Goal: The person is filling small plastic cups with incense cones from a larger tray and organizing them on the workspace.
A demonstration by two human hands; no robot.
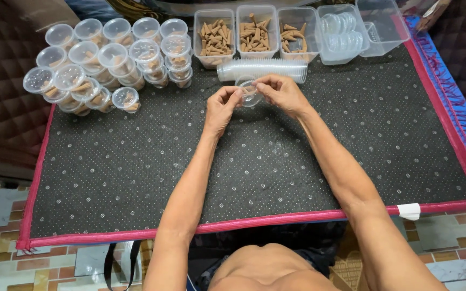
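A small clear plastic cup (250, 95) with brown cones inside is held between both hands above a dark dotted mat (136, 172). My left hand (222, 105) pinches its left rim. My right hand (280, 91) grips its right side and top. Just behind the hands lies a sideways stack of empty clear cups (262, 69). Three rectangular tubs of brown incense cones (254, 33) stand at the mat's far edge.
A pile of lidded clear cups holding cones (103, 59) fills the far left of the mat. Two clear tubs, one with round lids (342, 33), sit at the far right. The mat has a pink border (244, 223) over a tiled floor.
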